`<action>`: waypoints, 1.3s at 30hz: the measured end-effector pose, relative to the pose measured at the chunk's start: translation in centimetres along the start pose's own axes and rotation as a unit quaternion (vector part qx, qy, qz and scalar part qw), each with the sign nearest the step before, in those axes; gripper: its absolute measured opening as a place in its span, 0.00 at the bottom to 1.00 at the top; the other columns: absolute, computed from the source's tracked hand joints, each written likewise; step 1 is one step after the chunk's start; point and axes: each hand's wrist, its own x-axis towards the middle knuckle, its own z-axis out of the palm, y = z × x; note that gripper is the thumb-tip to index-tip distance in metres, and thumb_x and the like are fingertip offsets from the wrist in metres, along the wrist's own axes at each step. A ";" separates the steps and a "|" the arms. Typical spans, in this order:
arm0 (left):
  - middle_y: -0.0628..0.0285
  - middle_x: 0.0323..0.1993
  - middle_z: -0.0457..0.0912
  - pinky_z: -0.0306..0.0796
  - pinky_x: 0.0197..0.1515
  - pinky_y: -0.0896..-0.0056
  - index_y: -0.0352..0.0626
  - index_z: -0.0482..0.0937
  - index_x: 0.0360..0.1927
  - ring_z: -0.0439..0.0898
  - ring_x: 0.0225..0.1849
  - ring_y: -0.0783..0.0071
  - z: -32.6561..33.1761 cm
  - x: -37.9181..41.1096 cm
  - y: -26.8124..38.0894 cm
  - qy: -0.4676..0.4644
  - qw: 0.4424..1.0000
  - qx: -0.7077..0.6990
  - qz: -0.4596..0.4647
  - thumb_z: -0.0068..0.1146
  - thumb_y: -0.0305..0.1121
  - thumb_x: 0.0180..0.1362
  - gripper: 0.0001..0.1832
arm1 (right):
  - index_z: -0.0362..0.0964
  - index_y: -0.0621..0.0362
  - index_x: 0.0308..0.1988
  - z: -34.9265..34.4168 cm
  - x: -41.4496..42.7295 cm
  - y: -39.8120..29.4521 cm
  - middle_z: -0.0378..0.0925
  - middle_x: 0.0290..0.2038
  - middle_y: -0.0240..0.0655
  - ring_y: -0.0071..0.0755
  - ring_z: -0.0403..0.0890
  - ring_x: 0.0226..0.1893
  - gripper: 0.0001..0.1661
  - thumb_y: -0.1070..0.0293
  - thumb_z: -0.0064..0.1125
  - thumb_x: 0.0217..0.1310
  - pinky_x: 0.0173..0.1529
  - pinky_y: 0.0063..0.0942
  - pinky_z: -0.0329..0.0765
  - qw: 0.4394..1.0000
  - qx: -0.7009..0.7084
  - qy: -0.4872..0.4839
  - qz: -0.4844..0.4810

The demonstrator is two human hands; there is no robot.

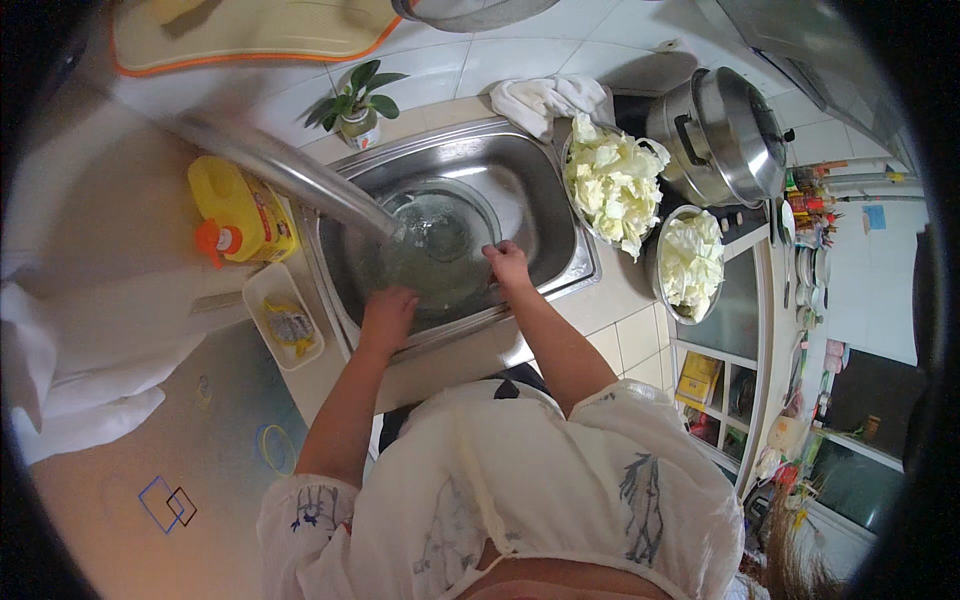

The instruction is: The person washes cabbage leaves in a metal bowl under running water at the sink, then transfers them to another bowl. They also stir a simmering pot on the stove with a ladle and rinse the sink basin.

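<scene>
A round basin [491, 214] with water in it sits in the stainless steel sink [551, 217]. It looks see-through or shiny; its material is hard to tell. My right hand [508, 265] pinches the basin's right rim between thumb and fingers. At the lower left rim, my left hand [388, 319] is closed over the edge, its fingers blurred and partly hidden. The metal faucet spout [322, 180] slants in from the upper left and ends over the basin, between the rim and the water's middle.
Right of the sink stand two metal bowls of torn cabbage leaves [611, 184], [691, 262], beside a lidded steel steamer pot [716, 139]. A white cloth [551, 101] and potted plant [360, 112] line the back. Leftward are a yellow pump jug [244, 214] and a plastic tray [256, 300] holding a scrubber [289, 324].
</scene>
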 end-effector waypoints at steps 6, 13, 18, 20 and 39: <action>0.52 0.43 0.82 0.70 0.50 0.49 0.42 0.82 0.41 0.78 0.44 0.47 0.0 -0.3 0.5 -0.004 0.999 0.012 0.032 0.47 0.42 0.65 0.17 | 0.67 0.59 0.26 -0.5 -1.3 -1.4 0.74 0.22 0.35 0.31 0.73 0.21 0.15 0.62 0.64 0.52 0.28 0.33 0.71 0.992 0.023 0.039 -0.122; 0.47 0.42 0.81 0.72 0.45 0.50 0.42 0.84 0.30 0.79 0.40 0.46 -2.8 -0.4 4.2 -0.046 0.989 -0.018 -0.141 0.47 0.49 0.63 0.22 | 0.67 0.58 0.26 -1.2 -4.6 -6.4 0.72 0.18 0.41 0.42 0.76 0.22 0.15 0.62 0.66 0.49 0.31 0.36 0.73 0.942 -0.168 0.098 -0.273; 0.52 0.49 0.80 0.72 0.52 0.54 0.47 0.85 0.35 0.79 0.46 0.46 -2.1 0.5 3.1 0.078 0.994 -0.016 -0.079 0.55 0.47 0.60 0.16 | 0.66 0.58 0.28 -2.1 -6.8 -8.8 0.73 0.23 0.45 0.54 0.77 0.26 0.15 0.64 0.66 0.48 0.32 0.42 0.72 0.895 -0.244 0.066 -0.368; 0.52 0.53 0.78 0.71 0.54 0.54 0.46 0.80 0.46 0.79 0.48 0.49 -0.9 1.3 0.9 0.183 0.980 -0.055 -0.051 0.59 0.45 0.59 0.17 | 0.65 0.58 0.29 -3.0 -7.4 -9.5 0.71 0.24 0.46 0.54 0.76 0.27 0.15 0.66 0.65 0.48 0.31 0.42 0.72 0.870 -0.253 0.048 -0.420; 0.50 0.51 0.77 0.71 0.53 0.59 0.42 0.75 0.52 0.76 0.53 0.49 -10.4 3.4 4.4 0.359 0.929 -0.040 0.084 0.55 0.33 0.63 0.15 | 0.66 0.58 0.34 -6.9 -10.2 -14.6 0.66 0.29 0.38 0.41 0.71 0.28 0.20 0.69 0.73 0.47 0.35 0.31 0.72 0.744 -0.261 0.010 -0.615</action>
